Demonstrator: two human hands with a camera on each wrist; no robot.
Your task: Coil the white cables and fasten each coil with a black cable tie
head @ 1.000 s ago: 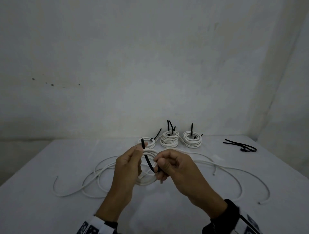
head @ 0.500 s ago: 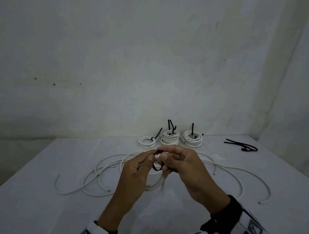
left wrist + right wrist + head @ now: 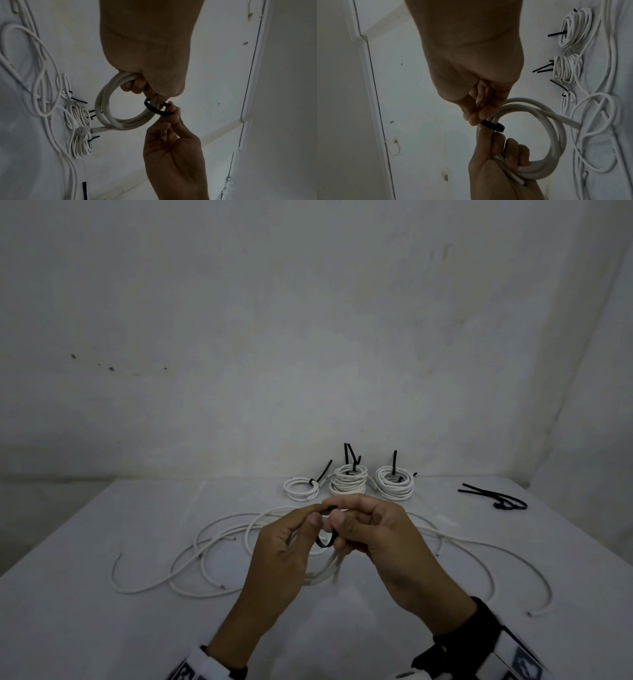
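Note:
A small coil of white cable hangs above the table, held in front of me. My left hand grips the coil in its curled fingers, and its thumb and forefinger meet at the black cable tie. The tie is bent in a loop round the coil's strands. My right hand pinches the tie's other end between thumb and fingertips. Whether the tie's tail is through its head is hidden by the fingers.
Three tied coils stand at the back of the table by the wall. Spare black ties lie at the back right. Loose white cables sprawl on both sides beneath my hands.
The tie stood nearly straight between my hands; now it is curled into a loop round the coil. Both hands have drawn together and risen slightly.

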